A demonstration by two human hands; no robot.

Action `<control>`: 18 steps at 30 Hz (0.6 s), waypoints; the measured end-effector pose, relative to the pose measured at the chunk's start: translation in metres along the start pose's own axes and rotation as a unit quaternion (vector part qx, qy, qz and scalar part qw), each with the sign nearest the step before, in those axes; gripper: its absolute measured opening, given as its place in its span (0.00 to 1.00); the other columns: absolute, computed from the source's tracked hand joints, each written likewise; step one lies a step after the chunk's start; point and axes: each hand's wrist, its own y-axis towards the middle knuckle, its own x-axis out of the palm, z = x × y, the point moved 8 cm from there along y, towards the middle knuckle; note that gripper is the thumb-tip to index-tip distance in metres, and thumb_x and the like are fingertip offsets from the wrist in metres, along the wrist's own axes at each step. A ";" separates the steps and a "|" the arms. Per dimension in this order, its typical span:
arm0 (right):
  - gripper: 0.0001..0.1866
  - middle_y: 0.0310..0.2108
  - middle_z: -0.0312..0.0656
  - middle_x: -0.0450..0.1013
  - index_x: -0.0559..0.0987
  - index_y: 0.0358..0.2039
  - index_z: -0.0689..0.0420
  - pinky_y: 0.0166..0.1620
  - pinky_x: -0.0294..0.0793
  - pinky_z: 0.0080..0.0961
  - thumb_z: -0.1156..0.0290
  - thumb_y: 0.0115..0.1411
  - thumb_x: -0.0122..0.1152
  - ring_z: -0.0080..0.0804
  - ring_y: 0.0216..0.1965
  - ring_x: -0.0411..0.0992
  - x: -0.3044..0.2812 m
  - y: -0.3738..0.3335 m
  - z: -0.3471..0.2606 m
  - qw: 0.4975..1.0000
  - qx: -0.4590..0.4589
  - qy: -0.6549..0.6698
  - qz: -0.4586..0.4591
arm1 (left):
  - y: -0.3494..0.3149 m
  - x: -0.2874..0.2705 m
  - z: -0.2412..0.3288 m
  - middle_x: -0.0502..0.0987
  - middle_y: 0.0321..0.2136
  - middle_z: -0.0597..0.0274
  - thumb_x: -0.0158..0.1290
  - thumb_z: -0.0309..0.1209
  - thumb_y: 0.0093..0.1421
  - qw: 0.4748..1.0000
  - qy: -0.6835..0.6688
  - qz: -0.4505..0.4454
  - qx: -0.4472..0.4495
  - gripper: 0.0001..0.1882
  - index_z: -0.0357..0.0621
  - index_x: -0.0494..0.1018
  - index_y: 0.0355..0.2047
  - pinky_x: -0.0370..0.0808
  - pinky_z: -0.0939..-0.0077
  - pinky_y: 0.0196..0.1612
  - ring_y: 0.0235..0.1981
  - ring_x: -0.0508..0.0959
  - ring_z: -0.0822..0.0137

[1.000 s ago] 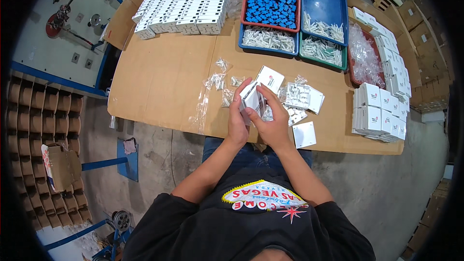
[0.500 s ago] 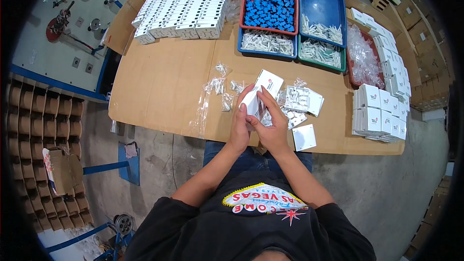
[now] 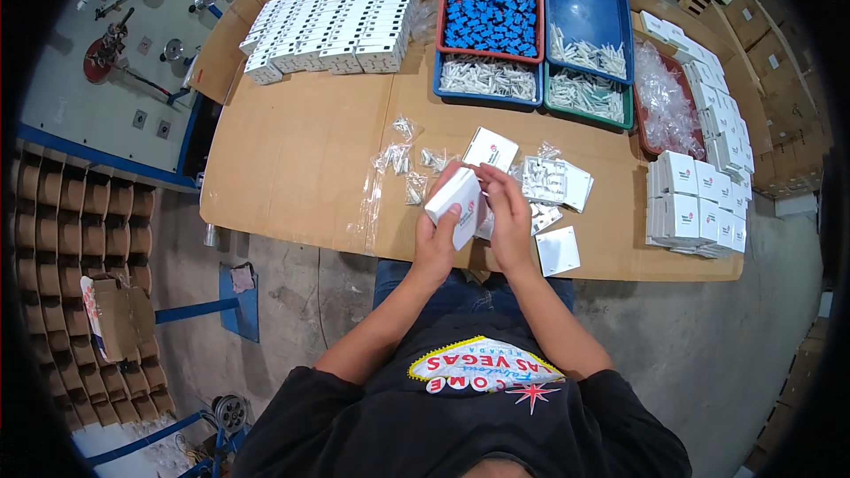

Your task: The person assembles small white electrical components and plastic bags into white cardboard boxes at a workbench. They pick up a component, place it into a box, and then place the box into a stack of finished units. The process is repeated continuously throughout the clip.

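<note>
My left hand (image 3: 434, 236) is closed round a small flat white box (image 3: 459, 206), its thumb across the printed face. The box is held tilted above the near edge of the table. My right hand (image 3: 510, 219) is beside it, fingers stretched toward the box's far right edge and its fingertips at that edge; its thumb is mostly hidden. Just beyond my hands lies another white box (image 3: 491, 149). To the right are a clear bag of white parts (image 3: 544, 180) and a flat white piece (image 3: 558, 251). Several small bags of white plugs (image 3: 396, 158) lie to the left.
Rows of white boxes (image 3: 332, 22) stand at the far left. Trays at the back hold blue parts (image 3: 491, 13) and white plugs (image 3: 490, 78). A red tray of clear bags (image 3: 666, 102) and stacked white boxes (image 3: 695, 204) line the right side of the cardboard-covered table (image 3: 292, 159).
The white box has turned so its printed face shows. My left hand now holds it from the side, while my right hand has loosened and moved slightly away from its face.
</note>
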 end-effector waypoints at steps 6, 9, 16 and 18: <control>0.36 0.18 0.35 0.71 0.77 0.21 0.62 0.32 0.67 0.25 0.50 0.81 0.40 0.22 0.24 0.67 -0.022 0.015 -0.013 0.987 0.067 -0.017 0.144 | -0.016 0.041 0.021 0.56 0.76 0.44 0.49 0.32 0.72 0.954 0.224 -0.131 0.152 0.32 0.35 0.59 0.74 0.48 0.58 0.77 0.77 0.55 0.51; 0.36 0.18 0.36 0.71 0.76 0.20 0.61 0.32 0.66 0.26 0.50 0.81 0.40 0.22 0.23 0.65 -0.030 0.012 -0.019 0.990 -0.015 -0.014 0.140 | -0.018 0.053 0.021 0.55 0.76 0.43 0.49 0.31 0.72 0.957 0.195 -0.155 0.150 0.33 0.35 0.59 0.74 0.48 0.58 0.77 0.77 0.55 0.51; 0.34 0.21 0.41 0.74 0.77 0.22 0.61 0.34 0.70 0.31 0.51 0.80 0.42 0.26 0.27 0.71 -0.049 0.007 0.000 0.975 0.042 -0.048 0.215 | -0.019 0.051 -0.006 0.59 0.75 0.48 0.47 0.35 0.74 0.983 0.125 -0.116 0.063 0.33 0.32 0.58 0.74 0.52 0.59 0.77 0.76 0.58 0.52; 0.17 0.33 0.43 0.78 0.79 0.43 0.62 0.43 0.76 0.30 0.61 0.77 0.50 0.29 0.35 0.75 -0.041 0.009 0.004 0.992 -0.035 -0.021 0.115 | -0.015 0.039 -0.018 0.60 0.75 0.50 0.46 0.36 0.75 0.999 0.028 -0.041 -0.007 0.33 0.35 0.56 0.75 0.57 0.60 0.76 0.75 0.61 0.54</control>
